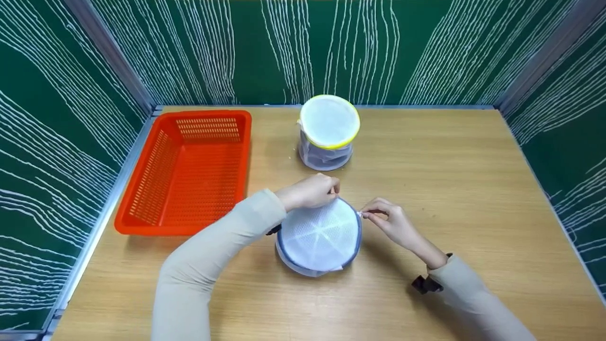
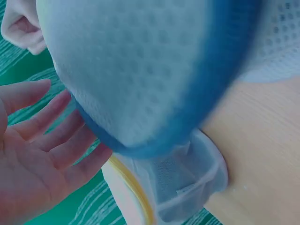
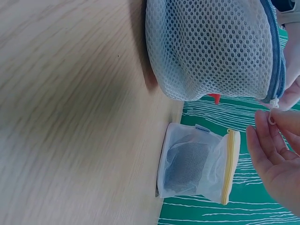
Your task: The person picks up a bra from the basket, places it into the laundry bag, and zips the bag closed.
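Observation:
A round white mesh laundry bag (image 1: 319, 237) with a blue zippered rim stands on the table. My left hand (image 1: 312, 190) is at the far side of its rim. The left wrist view shows that hand's fingers (image 2: 70, 145) fairly straight, touching the blue edge, with the thumb apart. At the bag's right, my right hand (image 1: 390, 222) pinches the white zipper pull (image 3: 274, 104) between thumb and fingers. The blue zipper (image 3: 280, 70) runs along the rim up to that pull. The mesh top looks flat, and I cannot see inside the bag.
A second white mesh bag with a yellow rim (image 1: 330, 121) stands upright behind the blue-rimmed one. An orange plastic basket (image 1: 246, 156) sits at the left of the wooden table (image 1: 450, 166). Green panels with white lines (image 1: 426, 52) enclose the back and sides.

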A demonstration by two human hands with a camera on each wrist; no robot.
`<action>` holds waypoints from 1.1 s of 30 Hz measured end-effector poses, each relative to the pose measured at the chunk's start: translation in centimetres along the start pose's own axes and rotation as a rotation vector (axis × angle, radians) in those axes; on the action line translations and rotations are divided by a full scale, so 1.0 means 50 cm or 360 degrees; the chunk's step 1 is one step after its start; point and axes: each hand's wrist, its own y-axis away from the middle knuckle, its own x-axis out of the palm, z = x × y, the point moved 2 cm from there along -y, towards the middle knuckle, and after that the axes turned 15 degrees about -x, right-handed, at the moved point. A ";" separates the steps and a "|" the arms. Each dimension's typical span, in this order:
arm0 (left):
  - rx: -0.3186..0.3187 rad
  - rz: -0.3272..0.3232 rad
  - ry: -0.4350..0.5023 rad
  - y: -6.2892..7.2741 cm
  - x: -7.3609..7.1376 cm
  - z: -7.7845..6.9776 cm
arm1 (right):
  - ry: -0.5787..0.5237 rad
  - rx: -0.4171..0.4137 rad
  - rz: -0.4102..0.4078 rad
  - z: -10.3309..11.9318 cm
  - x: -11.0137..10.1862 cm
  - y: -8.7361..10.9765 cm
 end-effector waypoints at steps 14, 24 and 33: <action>0.0105 0.0271 -0.0212 -0.016 0.030 -0.040 | -0.0015 0.0000 -0.0001 0.006 0.004 -0.003; 0.0086 0.0376 -0.0215 -0.009 0.032 -0.035 | 0.0013 -0.0032 0.0029 0.065 -0.002 -0.034; 0.0189 0.0314 -0.0221 0.000 0.037 -0.025 | 0.0009 -0.0039 0.0042 0.069 0.000 -0.033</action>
